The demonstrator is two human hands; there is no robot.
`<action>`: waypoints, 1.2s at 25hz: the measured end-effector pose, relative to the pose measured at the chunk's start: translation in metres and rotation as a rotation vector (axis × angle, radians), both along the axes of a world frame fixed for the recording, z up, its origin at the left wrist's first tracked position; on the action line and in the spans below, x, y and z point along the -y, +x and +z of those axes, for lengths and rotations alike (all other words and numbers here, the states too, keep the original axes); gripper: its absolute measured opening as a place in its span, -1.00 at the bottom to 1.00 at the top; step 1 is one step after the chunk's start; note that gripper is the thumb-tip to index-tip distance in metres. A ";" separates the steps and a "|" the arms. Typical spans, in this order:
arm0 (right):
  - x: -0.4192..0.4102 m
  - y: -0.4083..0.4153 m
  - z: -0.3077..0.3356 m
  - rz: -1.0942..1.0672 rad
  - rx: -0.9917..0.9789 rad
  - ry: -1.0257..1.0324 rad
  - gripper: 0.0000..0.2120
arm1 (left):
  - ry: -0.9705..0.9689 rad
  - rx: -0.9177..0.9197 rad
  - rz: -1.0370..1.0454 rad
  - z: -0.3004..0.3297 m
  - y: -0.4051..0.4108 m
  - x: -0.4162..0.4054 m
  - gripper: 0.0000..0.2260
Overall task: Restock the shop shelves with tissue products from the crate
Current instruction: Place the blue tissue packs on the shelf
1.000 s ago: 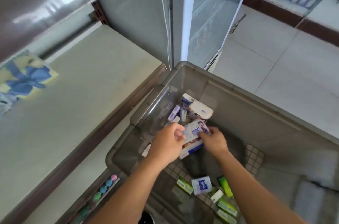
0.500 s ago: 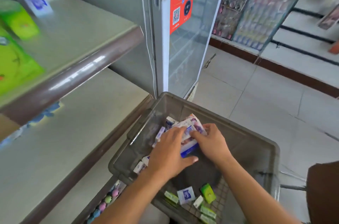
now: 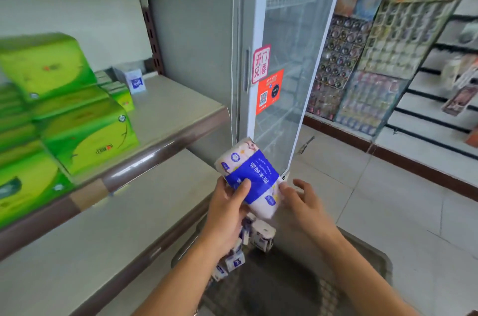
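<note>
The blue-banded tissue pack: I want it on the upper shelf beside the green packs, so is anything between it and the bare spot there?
Nothing visible. The left hand grips the tissue pack above the crate; the upper shelf lies bare right of the green packs.

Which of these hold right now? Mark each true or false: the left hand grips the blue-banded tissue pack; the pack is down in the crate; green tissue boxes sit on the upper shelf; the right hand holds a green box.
1. The left hand grips the tissue pack. True.
2. The pack lies in the crate. False: it is held above it.
3. Green tissue boxes sit on the upper shelf. True.
4. The right hand holds a green box. False: its fingers are spread beside the pack.
</note>
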State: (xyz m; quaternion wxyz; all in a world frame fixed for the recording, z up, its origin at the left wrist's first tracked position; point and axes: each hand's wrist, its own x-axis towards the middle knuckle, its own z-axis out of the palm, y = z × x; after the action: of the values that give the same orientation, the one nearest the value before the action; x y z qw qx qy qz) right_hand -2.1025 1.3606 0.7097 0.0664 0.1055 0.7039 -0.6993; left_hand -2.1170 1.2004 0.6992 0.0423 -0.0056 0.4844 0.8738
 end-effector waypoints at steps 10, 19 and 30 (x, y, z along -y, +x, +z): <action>0.051 -0.003 0.071 0.205 -0.207 -0.222 -0.57 | -0.106 -0.171 0.251 0.067 0.037 0.082 -0.31; 0.229 0.029 0.164 0.696 -0.438 -0.165 -0.71 | -0.646 -0.330 0.762 0.154 0.151 0.263 -0.69; 0.477 0.098 0.194 0.958 -0.521 -0.057 -0.61 | -0.760 -0.173 1.140 0.153 0.275 0.467 -0.73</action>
State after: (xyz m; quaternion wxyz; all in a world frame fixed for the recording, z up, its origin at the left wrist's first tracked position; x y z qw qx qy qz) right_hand -2.0044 0.8834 0.9036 0.2038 -0.4054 0.6471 -0.6127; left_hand -1.8415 0.7337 0.8522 -0.4673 -0.2040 0.6802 0.5266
